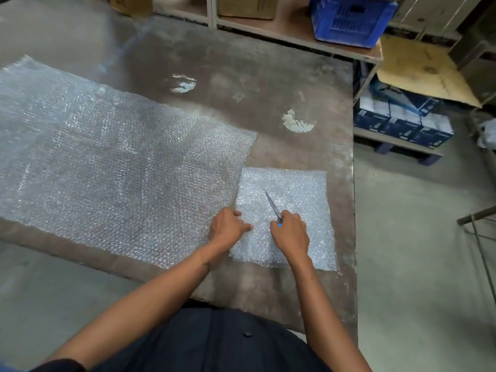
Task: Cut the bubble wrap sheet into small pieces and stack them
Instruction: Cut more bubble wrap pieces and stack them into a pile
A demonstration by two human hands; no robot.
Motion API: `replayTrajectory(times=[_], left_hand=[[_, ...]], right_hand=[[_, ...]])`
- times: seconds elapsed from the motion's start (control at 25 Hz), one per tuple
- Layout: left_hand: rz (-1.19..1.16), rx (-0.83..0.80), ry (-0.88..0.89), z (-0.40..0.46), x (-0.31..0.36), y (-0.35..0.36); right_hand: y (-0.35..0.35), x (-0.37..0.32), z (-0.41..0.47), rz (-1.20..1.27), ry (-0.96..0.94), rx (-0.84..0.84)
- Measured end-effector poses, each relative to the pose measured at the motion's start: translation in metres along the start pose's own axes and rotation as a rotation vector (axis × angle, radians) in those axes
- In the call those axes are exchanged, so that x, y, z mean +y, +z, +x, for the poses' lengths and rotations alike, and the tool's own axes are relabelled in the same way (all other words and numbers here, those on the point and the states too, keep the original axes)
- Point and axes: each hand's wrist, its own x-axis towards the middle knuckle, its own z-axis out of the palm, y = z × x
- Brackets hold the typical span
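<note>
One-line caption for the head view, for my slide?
Right hand holds scissors over the cut piece; left hand rests at its edge, beside the large sheet.

The large bubble wrap sheet point(112, 162) is clear plastic, bumpy and glinting; the small cut piece point(295, 189) looks the same, whiter; the surface point(268, 84) is worn, matt brown with pale scuffed patches; the scissors point(272, 204) have dull grey metal blades; a blue plastic crate point(349, 20) looks glossy; cardboard point(418, 71) is matt tan.
</note>
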Motion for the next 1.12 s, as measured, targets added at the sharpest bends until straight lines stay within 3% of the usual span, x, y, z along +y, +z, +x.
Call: replayTrajectory(times=[0.2,0.32,0.48,0.56,0.72,0.88,1.12], left_hand=[[-0.035,0.059,0.088,-0.011,0.005,0.008],[-0.132,0.078,0.037,-0.015,0.005,0.012],[-0.79,-0.055,-0.207,-0.027,0.022,0.01],[-0.947,-0.131,-0.237,-0.03,0.031,0.007],[-0.74,-0.164,-0.05,-0.022,0.043,0.006],[-0.638,-0.267,-0.055,-0.014,0.068,0.007],[-0.852,-0.323,0.001,-0.015,0.096,0.001]], right_hand=[[-0.002,0.003,0.001,-0.026,-0.091,-0.01],[0.001,0.002,0.0,-0.145,-0.167,-0.02],[0.006,-0.001,-0.005,-0.126,-0.142,-0.015],[0.004,-0.001,-0.005,0.003,-0.095,0.022],[-0.013,-0.008,-0.001,0.277,-0.02,0.047],[-0.024,-0.009,0.0,0.417,-0.035,-0.024],[-0.038,-0.01,-0.005,0.653,0.011,-0.029]])
